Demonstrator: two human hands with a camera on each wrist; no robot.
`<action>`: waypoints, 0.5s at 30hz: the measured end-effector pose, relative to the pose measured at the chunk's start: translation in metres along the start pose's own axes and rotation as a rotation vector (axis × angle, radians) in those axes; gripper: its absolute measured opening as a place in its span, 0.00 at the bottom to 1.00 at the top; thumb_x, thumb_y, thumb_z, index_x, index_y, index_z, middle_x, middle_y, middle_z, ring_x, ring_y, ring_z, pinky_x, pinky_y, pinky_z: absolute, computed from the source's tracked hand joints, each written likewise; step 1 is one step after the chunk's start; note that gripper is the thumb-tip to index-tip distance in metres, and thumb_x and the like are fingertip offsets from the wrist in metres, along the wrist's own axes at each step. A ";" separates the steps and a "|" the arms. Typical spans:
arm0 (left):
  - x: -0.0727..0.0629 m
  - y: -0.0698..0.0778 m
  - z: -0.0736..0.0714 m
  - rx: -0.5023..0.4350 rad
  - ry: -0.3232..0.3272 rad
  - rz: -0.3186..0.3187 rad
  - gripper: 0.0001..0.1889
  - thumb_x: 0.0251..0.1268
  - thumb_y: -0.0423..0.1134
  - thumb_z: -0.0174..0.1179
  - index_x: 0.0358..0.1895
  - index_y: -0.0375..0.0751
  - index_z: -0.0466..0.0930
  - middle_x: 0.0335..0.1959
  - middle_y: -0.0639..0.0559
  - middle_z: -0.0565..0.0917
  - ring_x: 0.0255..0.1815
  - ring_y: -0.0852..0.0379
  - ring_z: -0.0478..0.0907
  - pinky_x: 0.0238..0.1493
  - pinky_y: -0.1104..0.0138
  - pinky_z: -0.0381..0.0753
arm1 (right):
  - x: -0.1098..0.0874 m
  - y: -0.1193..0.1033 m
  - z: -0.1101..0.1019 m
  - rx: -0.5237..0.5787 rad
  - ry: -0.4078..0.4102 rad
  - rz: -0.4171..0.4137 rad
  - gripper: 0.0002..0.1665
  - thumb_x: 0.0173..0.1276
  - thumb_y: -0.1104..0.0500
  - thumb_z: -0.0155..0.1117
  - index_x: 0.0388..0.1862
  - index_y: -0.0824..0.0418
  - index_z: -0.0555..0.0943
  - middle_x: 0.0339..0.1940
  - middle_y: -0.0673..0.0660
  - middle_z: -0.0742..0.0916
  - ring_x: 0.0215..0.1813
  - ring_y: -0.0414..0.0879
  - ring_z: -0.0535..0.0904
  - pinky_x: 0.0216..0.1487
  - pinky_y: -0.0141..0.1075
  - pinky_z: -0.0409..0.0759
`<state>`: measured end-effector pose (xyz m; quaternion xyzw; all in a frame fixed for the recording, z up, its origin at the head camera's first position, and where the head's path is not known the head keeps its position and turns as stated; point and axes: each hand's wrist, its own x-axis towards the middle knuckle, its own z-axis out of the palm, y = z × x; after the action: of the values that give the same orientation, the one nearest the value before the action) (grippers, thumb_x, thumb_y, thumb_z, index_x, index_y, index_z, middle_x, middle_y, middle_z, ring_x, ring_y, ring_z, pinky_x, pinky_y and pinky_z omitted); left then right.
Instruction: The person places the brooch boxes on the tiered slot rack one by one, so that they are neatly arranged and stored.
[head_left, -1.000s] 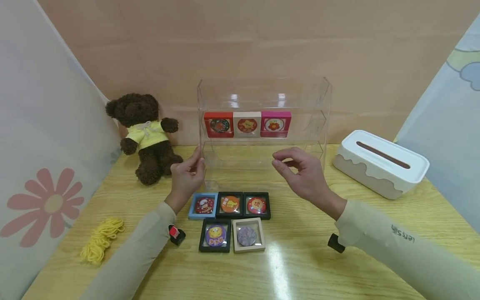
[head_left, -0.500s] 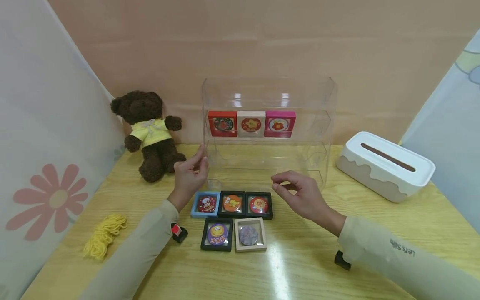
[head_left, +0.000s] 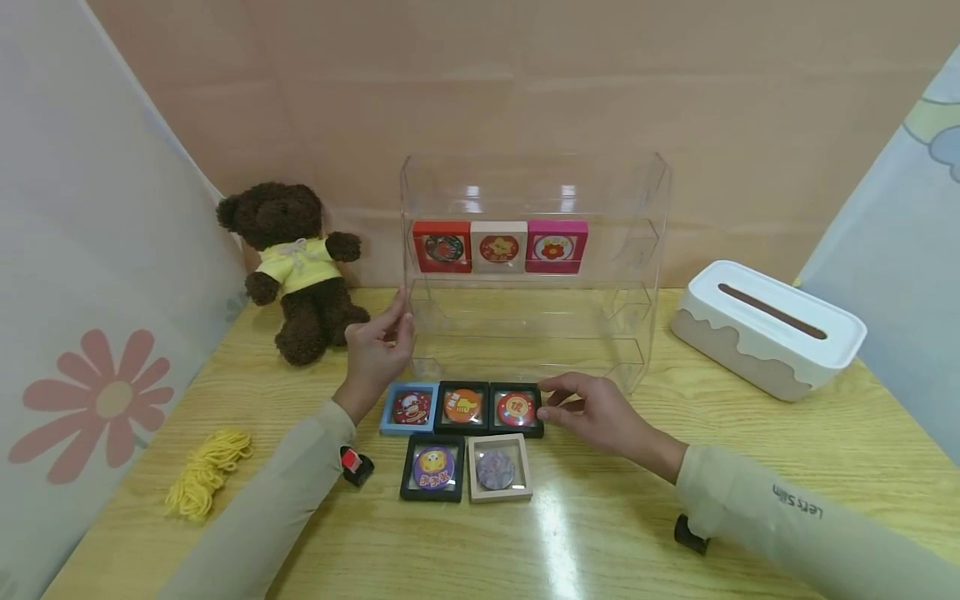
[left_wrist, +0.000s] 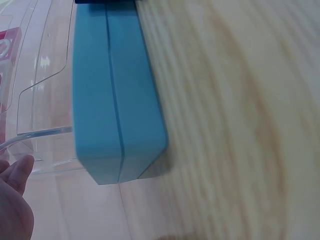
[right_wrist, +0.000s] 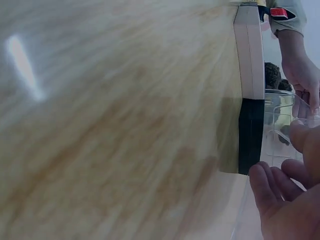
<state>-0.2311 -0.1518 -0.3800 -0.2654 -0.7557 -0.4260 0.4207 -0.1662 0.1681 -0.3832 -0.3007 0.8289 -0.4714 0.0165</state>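
Spreading under everything is the wooden table (head_left: 615, 525), and on it stands the clear rack (head_left: 525, 310). Left of the rack is the brown bear (head_left: 292, 271) in a yellow top; right of it, the white tissue box (head_left: 750, 343). My left hand (head_left: 378, 346) pinches the rack's left edge. My right hand (head_left: 603, 412), in front of the rack, has thumb and forefinger narrowly parted at the right edge of the black frame with a red badge (head_left: 516, 409). Yellow yarn (head_left: 208, 475) lies in front of the rack, well to its left. The rack's second tier from the top holds a red frame (head_left: 442, 247), a cream frame (head_left: 499, 247) and a pink frame (head_left: 557, 247). Before the rack, a blue frame (head_left: 410, 408) and an orange-badged frame (head_left: 462, 407) share the red-badged one's row; farther out lie a purple-badged frame (head_left: 432, 468) and a beige frame (head_left: 500, 468).
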 end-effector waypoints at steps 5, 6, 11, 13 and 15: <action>0.000 0.001 0.000 -0.007 0.002 -0.005 0.19 0.59 0.23 0.59 0.55 0.27 0.76 0.34 0.36 0.85 0.19 0.53 0.82 0.18 0.74 0.77 | -0.001 0.003 0.002 -0.054 -0.036 -0.009 0.21 0.60 0.65 0.69 0.50 0.74 0.78 0.46 0.64 0.83 0.41 0.51 0.82 0.40 0.34 0.81; 0.000 0.001 0.000 -0.010 0.003 -0.004 0.19 0.58 0.22 0.59 0.54 0.26 0.76 0.35 0.36 0.85 0.19 0.53 0.82 0.17 0.74 0.76 | -0.001 0.005 0.002 -0.065 -0.042 -0.012 0.22 0.60 0.64 0.70 0.51 0.74 0.78 0.45 0.65 0.83 0.41 0.51 0.82 0.39 0.34 0.81; 0.001 0.001 0.001 -0.028 0.005 0.004 0.19 0.58 0.21 0.59 0.54 0.26 0.76 0.35 0.34 0.84 0.18 0.52 0.82 0.16 0.74 0.76 | -0.001 0.008 0.002 -0.106 -0.058 -0.006 0.27 0.59 0.64 0.71 0.54 0.74 0.75 0.45 0.63 0.82 0.40 0.48 0.82 0.37 0.32 0.81; 0.001 0.001 0.001 -0.023 0.007 0.004 0.19 0.57 0.21 0.59 0.55 0.27 0.76 0.35 0.35 0.84 0.18 0.52 0.82 0.15 0.74 0.75 | -0.001 0.008 0.003 -0.107 -0.060 -0.004 0.28 0.58 0.64 0.72 0.55 0.73 0.74 0.45 0.62 0.82 0.39 0.48 0.82 0.37 0.31 0.81; 0.000 0.001 0.001 -0.015 0.008 0.001 0.20 0.57 0.21 0.59 0.55 0.27 0.76 0.34 0.36 0.84 0.18 0.52 0.82 0.15 0.73 0.75 | -0.001 0.009 0.003 -0.105 -0.063 -0.001 0.28 0.57 0.65 0.72 0.55 0.74 0.74 0.44 0.62 0.82 0.39 0.48 0.82 0.37 0.31 0.80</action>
<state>-0.2309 -0.1506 -0.3798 -0.2672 -0.7507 -0.4325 0.4219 -0.1687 0.1698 -0.3918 -0.3163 0.8515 -0.4173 0.0264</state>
